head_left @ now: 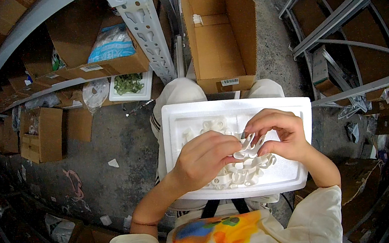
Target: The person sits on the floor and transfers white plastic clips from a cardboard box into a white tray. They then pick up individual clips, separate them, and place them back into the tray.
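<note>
On my lap rests a white foam tray (288, 172), with a pile of small white looped plastic pieces (237, 177) in it. Over the pile, my left hand (208, 155) pinches a few of these white pieces (247, 150) from the left. My right hand (279, 133) curls round the same pieces from the right, thumb below and fingers above. The two hands nearly meet at the tray's middle. The exact kind of the pieces cannot be made out, and my fingers partly cover them.
Beyond my knees stands an open cardboard box (229, 83) with a small white piece (197, 19) inside. Metal shelving (138, 25) rises at the left, near a white tray of green pieces (131, 97). Another rack (343, 46) stands right. Scraps lie on the concrete floor (123, 181).
</note>
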The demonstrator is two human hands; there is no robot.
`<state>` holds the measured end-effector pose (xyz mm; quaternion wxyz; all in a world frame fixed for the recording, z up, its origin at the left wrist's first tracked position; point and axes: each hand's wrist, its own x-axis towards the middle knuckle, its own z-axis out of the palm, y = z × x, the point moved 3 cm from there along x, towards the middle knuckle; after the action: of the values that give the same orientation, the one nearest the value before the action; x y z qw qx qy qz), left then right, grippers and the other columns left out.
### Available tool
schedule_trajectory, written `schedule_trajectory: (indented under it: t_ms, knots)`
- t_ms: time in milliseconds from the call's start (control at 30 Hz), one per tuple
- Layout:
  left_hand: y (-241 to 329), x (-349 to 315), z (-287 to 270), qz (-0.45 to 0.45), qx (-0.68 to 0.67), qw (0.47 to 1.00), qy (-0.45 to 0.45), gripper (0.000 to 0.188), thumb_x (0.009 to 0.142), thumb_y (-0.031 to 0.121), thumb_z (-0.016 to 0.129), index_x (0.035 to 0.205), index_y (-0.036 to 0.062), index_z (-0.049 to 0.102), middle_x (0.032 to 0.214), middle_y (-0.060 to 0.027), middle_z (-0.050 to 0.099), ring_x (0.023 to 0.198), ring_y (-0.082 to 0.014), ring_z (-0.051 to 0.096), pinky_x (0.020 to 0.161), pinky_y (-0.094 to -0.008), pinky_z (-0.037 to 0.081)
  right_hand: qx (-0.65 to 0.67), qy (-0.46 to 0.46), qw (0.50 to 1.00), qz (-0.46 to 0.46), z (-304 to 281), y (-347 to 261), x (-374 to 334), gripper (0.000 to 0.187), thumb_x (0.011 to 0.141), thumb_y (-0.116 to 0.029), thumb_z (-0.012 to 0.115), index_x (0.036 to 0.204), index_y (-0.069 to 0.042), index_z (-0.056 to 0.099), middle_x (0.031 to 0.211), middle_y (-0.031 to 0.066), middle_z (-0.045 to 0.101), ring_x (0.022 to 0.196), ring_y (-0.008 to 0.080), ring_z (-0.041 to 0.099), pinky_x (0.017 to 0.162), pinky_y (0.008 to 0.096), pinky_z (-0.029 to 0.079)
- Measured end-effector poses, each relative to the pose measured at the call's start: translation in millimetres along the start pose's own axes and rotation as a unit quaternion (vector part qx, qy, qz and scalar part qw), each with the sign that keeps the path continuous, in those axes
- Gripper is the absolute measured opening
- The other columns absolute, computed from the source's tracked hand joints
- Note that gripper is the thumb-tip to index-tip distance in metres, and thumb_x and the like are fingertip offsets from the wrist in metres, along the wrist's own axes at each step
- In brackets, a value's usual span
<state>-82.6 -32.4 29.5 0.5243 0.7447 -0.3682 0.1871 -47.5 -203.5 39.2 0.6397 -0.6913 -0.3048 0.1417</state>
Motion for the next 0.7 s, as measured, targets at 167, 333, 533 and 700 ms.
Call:
schedule_trajectory:
  t_ms: [167, 333, 533, 700]
  knots:
    - [-0.3, -1.4, -0.5, -0.005, -0.001, 1.0, -0.004, 0.031, 0.059, 0.003, 0.066, 0.086, -0.0005, 0.053, 0.081, -0.0106, 0.057, 0.069, -0.0241, 0.056, 0.059, -0.0293, 0.046, -0.002, -0.005, 1.0, 0.0, 0.9, -1.6, 1.4, 0.037, 0.06, -0.003, 0.071, 0.095, -0.002, 0.06, 0.09, 0.0083, 0.059, 0.07, 0.0134, 0.056, 0.056, 0.0218, 0.047]
    - [-1.7, -1.8, 0.1, -0.023, -0.009, 1.0, -0.004, 0.031, 0.059, 0.002, 0.067, 0.087, 0.0012, 0.054, 0.082, -0.0105, 0.058, 0.07, -0.0243, 0.057, 0.061, -0.0295, 0.046, -0.007, -0.004, 1.0, 0.004, 0.8, -0.7, 1.3, 0.036, 0.06, -0.002, 0.071, 0.094, -0.002, 0.06, 0.09, 0.0081, 0.059, 0.07, 0.0132, 0.056, 0.056, 0.0218, 0.047]
    - [-5.7, -1.6, 2.0, -0.102, -0.091, 0.99, -0.034, 0.031, 0.059, -0.002, 0.067, 0.087, 0.0035, 0.056, 0.085, -0.0104, 0.06, 0.077, -0.0241, 0.058, 0.067, -0.0301, 0.046, 0.085, -0.019, 0.995, 0.047, -0.7, 3.5, 1.2, 0.025, 0.062, 0.002, 0.069, 0.085, 0.0, 0.06, 0.085, 0.0092, 0.058, 0.073, 0.0141, 0.057, 0.058, 0.0218, 0.047]
    - [-7.7, -0.5, 4.9, -0.158, -0.157, 0.973, -0.055, 0.033, 0.06, -0.006, 0.066, 0.09, 0.0024, 0.055, 0.089, -0.0105, 0.059, 0.085, -0.0227, 0.057, 0.075, -0.03, 0.045, 0.146, -0.024, 0.987, 0.065, -2.9, 10.2, 3.2, 0.018, 0.061, 0.006, 0.068, 0.075, 0.001, 0.058, 0.08, 0.0102, 0.058, 0.074, 0.0155, 0.057, 0.062, 0.0228, 0.047]
